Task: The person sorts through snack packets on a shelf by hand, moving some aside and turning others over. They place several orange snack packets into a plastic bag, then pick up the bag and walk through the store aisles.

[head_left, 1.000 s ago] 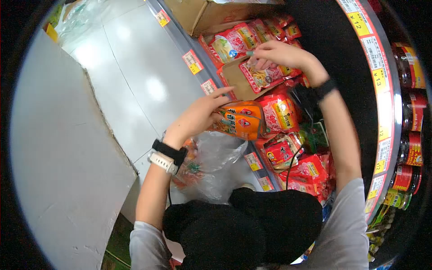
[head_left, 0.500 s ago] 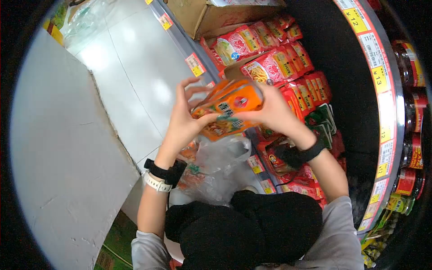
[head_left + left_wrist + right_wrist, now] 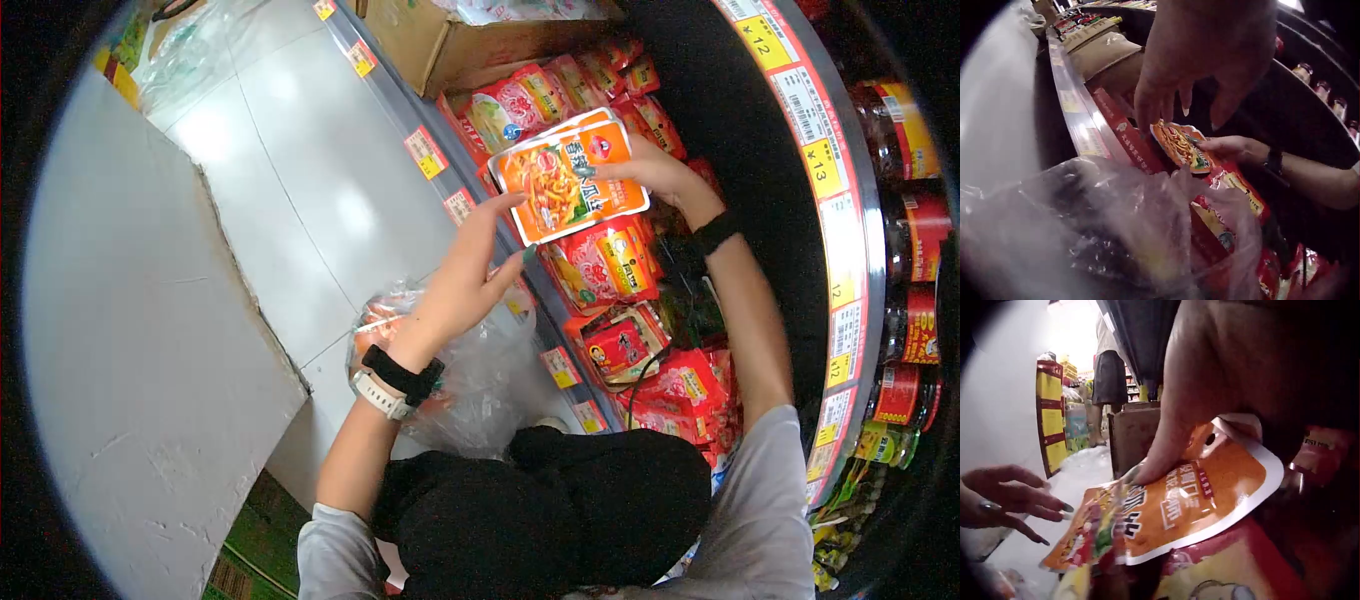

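Observation:
My right hand (image 3: 655, 170) pinches an orange food pouch (image 3: 575, 185) with white edges, its thumb across the printed front. Another pouch edge shows behind it. In the right wrist view the pouch (image 3: 1191, 500) slants down from under the thumb, over a red packet (image 3: 1235, 569). My left hand (image 3: 460, 285) is held out at the pouch's left end, fingers loosely spread and nothing in them. Below the pouch, on the low shelf, lie red packets (image 3: 605, 265). A clear plastic bag (image 3: 480, 370) with orange and red contents sits on the floor beneath my left forearm.
A cardboard box (image 3: 490, 50) stands at the shelf's far end. Price tags line the shelf's front edge (image 3: 485, 222). A curved upper shelf with jars (image 3: 910, 330) runs along the right. In the right wrist view a person's legs (image 3: 1109, 387) show in the aisle.
Both hands held the orange pouches over the shelf edge half a second ago. The right hand has since carried them right, over the red packets, and the left hand has let go.

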A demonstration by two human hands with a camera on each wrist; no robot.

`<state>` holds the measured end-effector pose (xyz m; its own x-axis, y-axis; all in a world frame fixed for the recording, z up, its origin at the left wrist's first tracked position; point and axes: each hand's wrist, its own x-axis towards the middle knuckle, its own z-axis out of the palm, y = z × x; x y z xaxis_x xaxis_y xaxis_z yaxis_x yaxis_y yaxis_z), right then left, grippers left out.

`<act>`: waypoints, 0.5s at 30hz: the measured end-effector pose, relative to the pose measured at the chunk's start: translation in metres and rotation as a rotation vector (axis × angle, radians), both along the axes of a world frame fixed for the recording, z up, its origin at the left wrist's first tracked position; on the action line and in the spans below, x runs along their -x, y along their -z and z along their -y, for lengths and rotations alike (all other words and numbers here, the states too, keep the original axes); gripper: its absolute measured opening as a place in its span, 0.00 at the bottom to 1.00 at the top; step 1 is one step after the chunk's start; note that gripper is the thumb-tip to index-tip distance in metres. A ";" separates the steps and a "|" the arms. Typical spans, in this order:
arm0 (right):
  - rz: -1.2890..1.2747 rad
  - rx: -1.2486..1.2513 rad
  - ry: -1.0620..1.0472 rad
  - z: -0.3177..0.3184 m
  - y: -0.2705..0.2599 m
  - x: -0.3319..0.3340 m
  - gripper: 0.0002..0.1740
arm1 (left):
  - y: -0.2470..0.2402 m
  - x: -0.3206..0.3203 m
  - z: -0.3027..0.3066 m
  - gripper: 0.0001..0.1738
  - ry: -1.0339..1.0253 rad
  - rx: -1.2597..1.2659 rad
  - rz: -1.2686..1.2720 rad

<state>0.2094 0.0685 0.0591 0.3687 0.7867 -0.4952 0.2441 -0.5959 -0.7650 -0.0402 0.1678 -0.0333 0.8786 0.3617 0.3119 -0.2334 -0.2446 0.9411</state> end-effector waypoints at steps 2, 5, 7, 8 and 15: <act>-0.017 0.015 -0.022 -0.003 0.000 -0.007 0.26 | -0.001 -0.002 0.001 0.31 -0.004 -0.058 0.027; -0.035 0.008 -0.052 -0.006 0.007 -0.020 0.25 | -0.003 -0.003 0.001 0.34 -0.091 -0.396 -0.092; 0.034 0.045 -0.009 -0.007 0.008 -0.026 0.25 | 0.000 -0.005 0.005 0.35 -0.098 -0.644 -0.202; 0.032 0.022 -0.011 -0.006 0.010 -0.030 0.25 | 0.004 -0.007 0.006 0.35 -0.100 -0.643 -0.202; 0.453 0.077 -0.210 -0.012 0.032 -0.048 0.32 | 0.023 -0.022 0.016 0.36 -0.113 -0.903 -0.293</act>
<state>0.2571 0.0809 0.0274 0.3977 0.8345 -0.3813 0.6624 -0.5487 -0.5100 -0.0180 0.1517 -0.0567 0.9406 0.1796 0.2880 0.0511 -0.9138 0.4029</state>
